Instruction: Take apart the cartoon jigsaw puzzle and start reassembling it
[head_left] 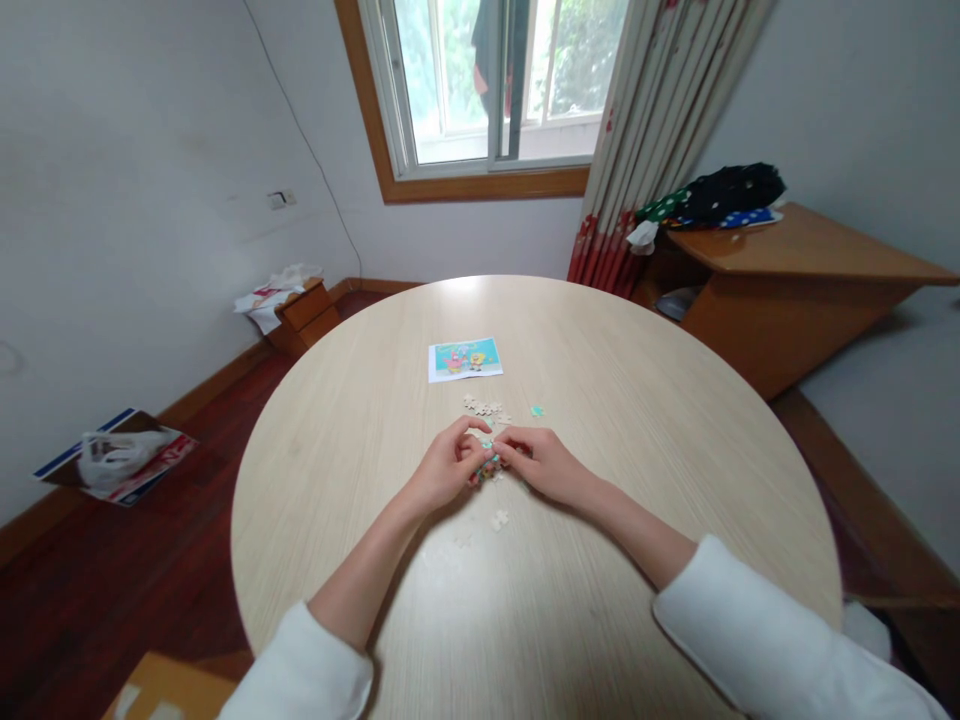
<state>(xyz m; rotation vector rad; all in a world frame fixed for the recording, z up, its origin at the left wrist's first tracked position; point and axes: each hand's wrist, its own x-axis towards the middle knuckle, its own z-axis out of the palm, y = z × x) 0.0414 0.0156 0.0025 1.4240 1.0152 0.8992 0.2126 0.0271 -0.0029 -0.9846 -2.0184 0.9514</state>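
My left hand (450, 465) and my right hand (544, 462) meet over the middle of the round table. Between their fingertips is a small teal jigsaw piece (487, 445), pinched from both sides. Just below it, partly hidden by my fingers, lies a cluster of colourful jigsaw pieces (489, 470). Beyond my hands several pale pieces (486, 408) lie grouped on the tabletop. One teal piece (538, 411) rests apart, to the right of that group. Nearer to me is a pale piece (500, 519).
Farther back on the table (637, 400) lies a picture sheet (466, 359) with cartoon figures on blue. A wooden desk (810, 250) with a pile of clothes (724, 195) stands at the right. A cardboard box (176, 688) sits at the lower left.
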